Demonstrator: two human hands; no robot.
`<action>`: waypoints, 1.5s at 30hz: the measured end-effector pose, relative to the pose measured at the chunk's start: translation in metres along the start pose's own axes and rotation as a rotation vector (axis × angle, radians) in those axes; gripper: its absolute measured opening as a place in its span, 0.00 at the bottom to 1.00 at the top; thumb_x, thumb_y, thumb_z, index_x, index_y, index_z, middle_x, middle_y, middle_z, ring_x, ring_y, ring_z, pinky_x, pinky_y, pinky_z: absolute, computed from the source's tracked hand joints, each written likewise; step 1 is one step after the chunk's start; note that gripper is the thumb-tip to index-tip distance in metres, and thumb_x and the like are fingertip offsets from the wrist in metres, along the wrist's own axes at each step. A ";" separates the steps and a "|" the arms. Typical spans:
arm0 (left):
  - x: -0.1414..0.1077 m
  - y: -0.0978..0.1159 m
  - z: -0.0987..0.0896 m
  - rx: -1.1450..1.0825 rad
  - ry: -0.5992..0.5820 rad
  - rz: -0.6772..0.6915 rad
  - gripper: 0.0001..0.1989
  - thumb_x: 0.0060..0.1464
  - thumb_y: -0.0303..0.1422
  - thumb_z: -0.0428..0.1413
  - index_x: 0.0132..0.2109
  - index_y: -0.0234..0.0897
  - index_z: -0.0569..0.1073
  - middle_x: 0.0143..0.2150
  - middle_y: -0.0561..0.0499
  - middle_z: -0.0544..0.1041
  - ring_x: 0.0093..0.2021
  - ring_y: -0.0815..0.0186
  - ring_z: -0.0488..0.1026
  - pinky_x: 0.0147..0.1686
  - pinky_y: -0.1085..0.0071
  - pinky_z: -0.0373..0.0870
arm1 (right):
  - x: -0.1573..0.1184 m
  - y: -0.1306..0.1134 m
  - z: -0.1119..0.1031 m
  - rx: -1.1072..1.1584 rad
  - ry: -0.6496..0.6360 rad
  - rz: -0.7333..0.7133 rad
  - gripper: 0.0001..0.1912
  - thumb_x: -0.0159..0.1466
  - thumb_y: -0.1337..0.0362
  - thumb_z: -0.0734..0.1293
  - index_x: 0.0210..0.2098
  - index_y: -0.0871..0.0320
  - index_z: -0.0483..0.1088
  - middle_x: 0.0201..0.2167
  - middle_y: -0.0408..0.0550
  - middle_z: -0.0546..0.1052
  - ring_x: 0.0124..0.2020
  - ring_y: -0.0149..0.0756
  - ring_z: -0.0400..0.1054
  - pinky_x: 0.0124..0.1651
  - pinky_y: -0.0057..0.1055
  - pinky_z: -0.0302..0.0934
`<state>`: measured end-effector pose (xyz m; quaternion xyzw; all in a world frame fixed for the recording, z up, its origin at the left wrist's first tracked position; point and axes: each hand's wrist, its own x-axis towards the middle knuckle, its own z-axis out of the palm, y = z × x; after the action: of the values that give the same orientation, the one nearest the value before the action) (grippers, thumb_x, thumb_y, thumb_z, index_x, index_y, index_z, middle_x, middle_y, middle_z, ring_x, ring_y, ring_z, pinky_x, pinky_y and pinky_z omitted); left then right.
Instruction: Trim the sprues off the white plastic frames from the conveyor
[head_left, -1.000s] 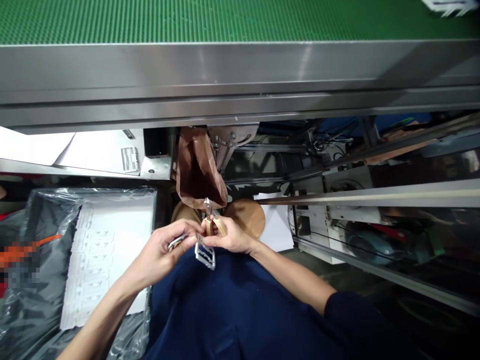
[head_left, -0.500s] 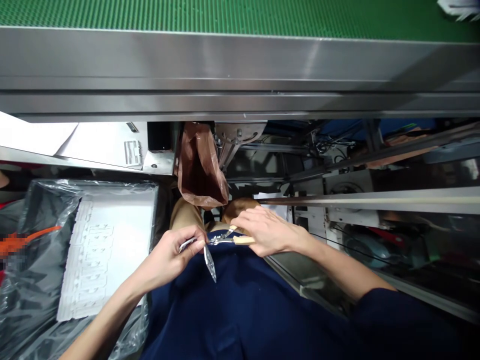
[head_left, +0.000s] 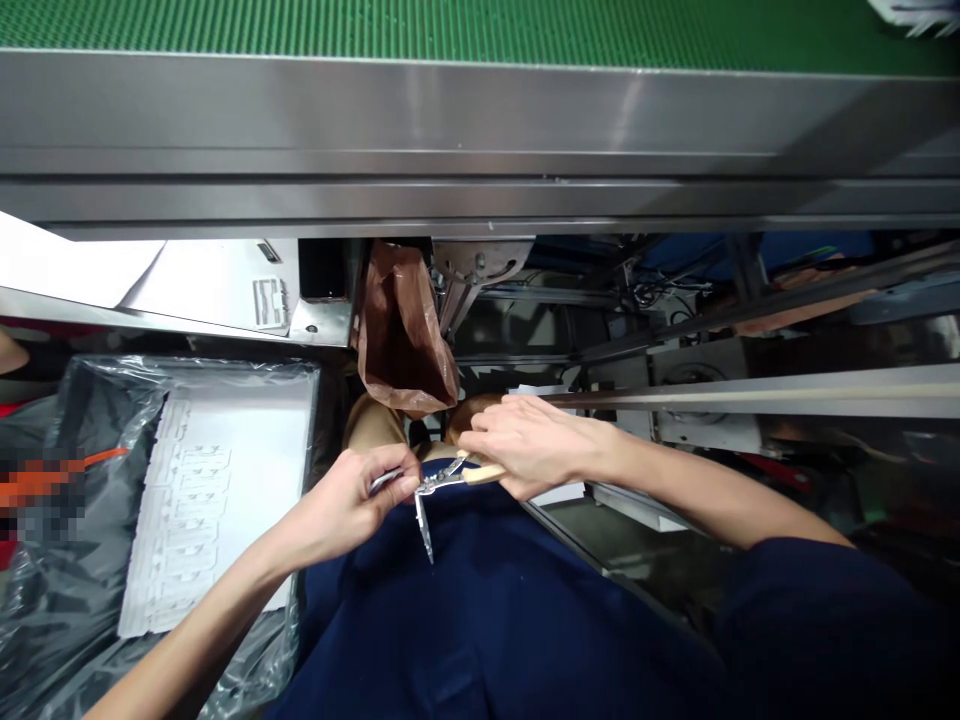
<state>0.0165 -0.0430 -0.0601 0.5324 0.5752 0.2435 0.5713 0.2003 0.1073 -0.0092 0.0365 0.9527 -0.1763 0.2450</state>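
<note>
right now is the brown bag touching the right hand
Apart. The head view shows the brown bag hanging beyond the right hand, with a strip of tan trouser knee showing between the bag's lower corner and the fingertips.

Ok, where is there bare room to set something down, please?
The green studded conveyor belt looks free, as does the white sheet's right part. Around the left hand, right hand and brown paper bag is crowded.

Head-worn view (close up), facing forward and down
</note>
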 end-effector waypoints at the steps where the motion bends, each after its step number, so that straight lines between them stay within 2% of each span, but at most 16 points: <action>1: 0.000 0.000 0.000 -0.001 0.000 0.001 0.11 0.59 0.38 0.48 0.32 0.38 0.68 0.28 0.52 0.71 0.30 0.64 0.66 0.29 0.72 0.59 | 0.001 0.000 -0.002 -0.009 0.003 -0.005 0.09 0.55 0.64 0.62 0.36 0.59 0.67 0.29 0.49 0.71 0.29 0.37 0.65 0.29 0.31 0.48; 8: 0.001 -0.002 0.002 -0.105 0.020 -0.026 0.11 0.58 0.39 0.49 0.32 0.37 0.69 0.28 0.51 0.71 0.30 0.63 0.66 0.31 0.70 0.61 | 0.009 0.008 -0.007 0.091 -0.050 -0.039 0.07 0.53 0.66 0.63 0.32 0.58 0.69 0.23 0.46 0.71 0.22 0.32 0.62 0.25 0.28 0.43; 11: 0.002 -0.005 0.005 -0.254 0.055 -0.057 0.12 0.57 0.40 0.50 0.32 0.37 0.68 0.29 0.50 0.71 0.32 0.62 0.67 0.33 0.69 0.62 | 0.007 0.016 0.000 0.214 -0.047 0.037 0.06 0.51 0.66 0.64 0.30 0.57 0.70 0.21 0.44 0.70 0.20 0.29 0.58 0.24 0.28 0.41; 15: 0.003 -0.015 0.016 -0.489 0.099 -0.139 0.10 0.53 0.40 0.55 0.37 0.39 0.68 0.33 0.52 0.71 0.33 0.64 0.68 0.35 0.71 0.63 | 0.001 0.027 0.017 0.429 0.022 0.204 0.04 0.53 0.66 0.63 0.28 0.58 0.69 0.20 0.42 0.69 0.20 0.27 0.56 0.25 0.26 0.43; 18: 0.005 -0.027 0.028 -0.592 0.079 -0.191 0.15 0.47 0.37 0.61 0.41 0.40 0.67 0.35 0.53 0.72 0.33 0.66 0.68 0.34 0.72 0.63 | -0.002 0.030 0.032 0.553 0.102 0.291 0.06 0.55 0.63 0.64 0.30 0.59 0.69 0.23 0.41 0.71 0.23 0.26 0.58 0.27 0.24 0.45; 21: 0.010 -0.038 0.038 -0.661 0.148 -0.231 0.17 0.48 0.37 0.61 0.45 0.39 0.68 0.38 0.50 0.74 0.39 0.64 0.70 0.39 0.71 0.64 | -0.003 0.027 0.045 0.580 0.174 0.353 0.08 0.57 0.60 0.63 0.30 0.59 0.67 0.24 0.41 0.69 0.24 0.26 0.57 0.27 0.24 0.45; 24: 0.014 -0.045 0.039 -0.863 0.223 -0.292 0.18 0.52 0.39 0.57 0.49 0.36 0.69 0.43 0.44 0.76 0.44 0.60 0.71 0.41 0.71 0.66 | -0.003 0.021 0.054 0.571 0.217 0.393 0.08 0.57 0.60 0.63 0.33 0.58 0.66 0.26 0.41 0.69 0.25 0.26 0.57 0.28 0.24 0.46; 27: 0.015 -0.045 0.035 -1.133 0.285 -0.313 0.19 0.55 0.40 0.54 0.51 0.34 0.70 0.43 0.42 0.77 0.41 0.61 0.73 0.35 0.74 0.70 | 0.000 0.013 0.058 0.550 0.247 0.404 0.09 0.57 0.60 0.63 0.35 0.57 0.65 0.30 0.42 0.71 0.29 0.29 0.60 0.31 0.25 0.48; 31: 0.012 -0.038 0.029 -1.338 0.269 -0.265 0.21 0.55 0.41 0.53 0.53 0.35 0.69 0.42 0.44 0.76 0.33 0.65 0.74 0.26 0.75 0.71 | 0.006 0.006 0.057 0.514 0.298 0.363 0.13 0.59 0.57 0.62 0.41 0.56 0.65 0.35 0.45 0.72 0.36 0.33 0.64 0.37 0.27 0.52; 35: 0.010 -0.034 0.028 -1.363 0.244 -0.228 0.23 0.54 0.44 0.54 0.52 0.33 0.70 0.42 0.43 0.76 0.31 0.65 0.73 0.23 0.76 0.71 | 0.013 0.005 0.054 0.440 0.341 0.307 0.15 0.59 0.57 0.62 0.44 0.57 0.65 0.36 0.46 0.72 0.38 0.35 0.65 0.41 0.29 0.52; 40: 0.009 -0.036 0.028 -1.291 0.198 -0.225 0.25 0.55 0.45 0.52 0.53 0.30 0.70 0.42 0.41 0.76 0.31 0.66 0.72 0.24 0.77 0.70 | 0.013 0.010 0.047 0.362 0.302 0.240 0.13 0.58 0.57 0.62 0.40 0.57 0.66 0.32 0.45 0.71 0.33 0.34 0.64 0.35 0.28 0.52; 45: 0.008 -0.036 0.028 -1.217 0.190 -0.250 0.26 0.56 0.46 0.50 0.53 0.29 0.69 0.38 0.40 0.77 0.28 0.65 0.72 0.22 0.77 0.68 | 0.012 0.014 0.045 0.329 0.281 0.187 0.13 0.57 0.61 0.63 0.41 0.56 0.66 0.31 0.44 0.71 0.33 0.34 0.64 0.33 0.27 0.51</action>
<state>0.0318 -0.0567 -0.1019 0.0164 0.4397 0.5051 0.7425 0.2128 0.1042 -0.0564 0.1884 0.9284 -0.2987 0.1158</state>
